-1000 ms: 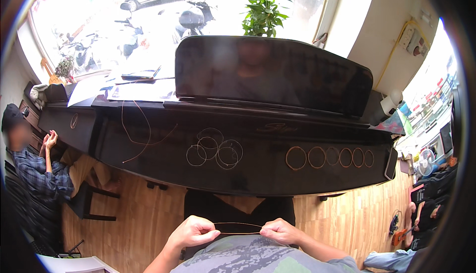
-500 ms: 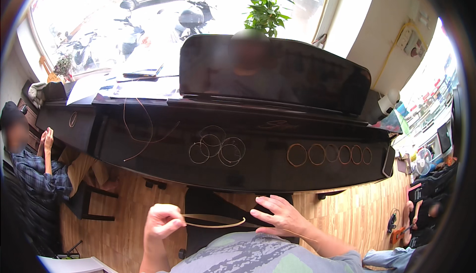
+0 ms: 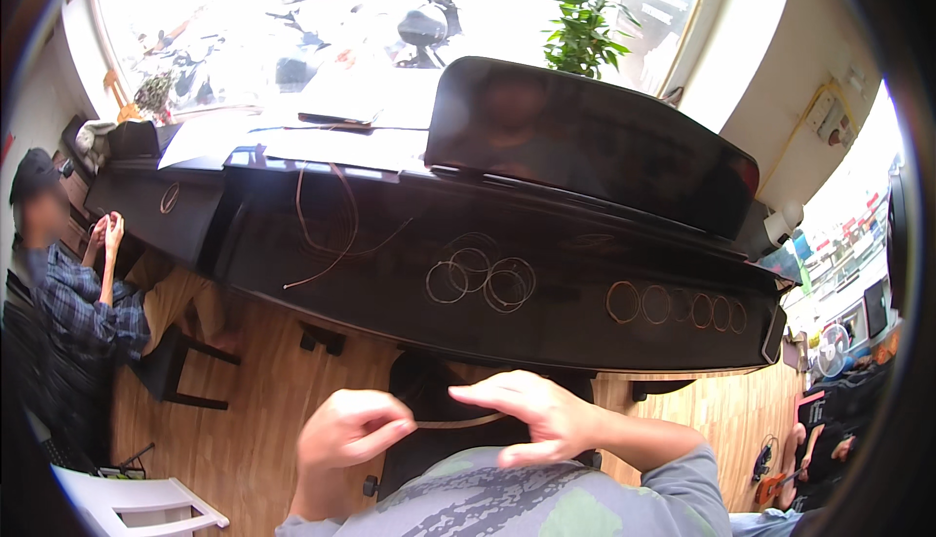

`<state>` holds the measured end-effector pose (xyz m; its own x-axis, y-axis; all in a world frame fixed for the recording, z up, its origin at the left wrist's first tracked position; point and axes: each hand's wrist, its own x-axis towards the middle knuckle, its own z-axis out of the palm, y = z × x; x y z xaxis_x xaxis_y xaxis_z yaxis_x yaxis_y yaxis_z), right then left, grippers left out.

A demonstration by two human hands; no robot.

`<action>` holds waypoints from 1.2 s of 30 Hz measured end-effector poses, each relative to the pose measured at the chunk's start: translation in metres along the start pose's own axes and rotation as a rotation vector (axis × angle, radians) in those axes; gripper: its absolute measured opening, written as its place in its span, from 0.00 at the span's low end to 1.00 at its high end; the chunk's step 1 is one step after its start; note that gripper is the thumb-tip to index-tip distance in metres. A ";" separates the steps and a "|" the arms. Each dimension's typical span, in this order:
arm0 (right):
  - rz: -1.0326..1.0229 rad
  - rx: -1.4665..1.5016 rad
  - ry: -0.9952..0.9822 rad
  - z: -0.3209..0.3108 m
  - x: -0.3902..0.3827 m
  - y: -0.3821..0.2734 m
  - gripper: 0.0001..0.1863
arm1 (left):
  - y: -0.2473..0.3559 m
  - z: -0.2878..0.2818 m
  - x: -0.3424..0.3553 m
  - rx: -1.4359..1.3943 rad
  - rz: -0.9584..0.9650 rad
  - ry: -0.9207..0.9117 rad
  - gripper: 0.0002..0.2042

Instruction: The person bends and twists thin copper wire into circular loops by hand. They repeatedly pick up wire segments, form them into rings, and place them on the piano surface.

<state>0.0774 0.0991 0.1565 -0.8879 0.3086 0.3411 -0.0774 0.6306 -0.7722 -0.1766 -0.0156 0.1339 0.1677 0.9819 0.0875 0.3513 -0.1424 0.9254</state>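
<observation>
With thumb and forefinger together, the left hand (image 3: 353, 430) pinches the pale string (image 3: 460, 425), whose long axis runs toward three o'clock to the loosely spread right hand (image 3: 548, 414), its contact there unclear.

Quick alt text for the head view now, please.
A person's left hand pinches a thin pale strand, the right hand spread open beside it. On the long black surface ahead lie overlapping silvery rings and a row of coppery rings; a co-worker sits at left.

The window (image 3: 234, 20) glares (washed-out white), with dark, distorted picture edges.
</observation>
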 end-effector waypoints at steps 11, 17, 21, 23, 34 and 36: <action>0.074 -0.448 0.259 -0.045 0.090 -0.010 0.05 | -0.020 -0.022 0.019 0.182 0.057 0.502 0.06; 0.064 -0.782 0.383 -0.123 0.140 0.000 0.11 | -0.051 -0.063 0.007 0.155 -0.028 0.706 0.08; 0.254 -0.758 0.293 -0.163 0.166 0.000 0.12 | -0.079 -0.082 0.001 -0.029 -0.080 0.715 0.08; 0.298 -0.647 0.217 -0.182 0.173 0.007 0.12 | -0.088 -0.087 -0.001 -0.069 -0.065 0.742 0.09; 0.580 -0.226 -0.045 -0.226 0.172 -0.003 0.10 | -0.105 -0.098 -0.013 -0.313 -0.065 0.768 0.13; 0.557 -0.269 -0.020 -0.222 0.172 -0.006 0.10 | -0.105 -0.098 -0.014 -0.322 -0.056 0.760 0.13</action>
<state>0.0262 0.3063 0.3391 -0.7706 0.6314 -0.0864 0.5149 0.5370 -0.6682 -0.3061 -0.0025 0.0716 -0.5510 0.8196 0.1568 0.0401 -0.1617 0.9860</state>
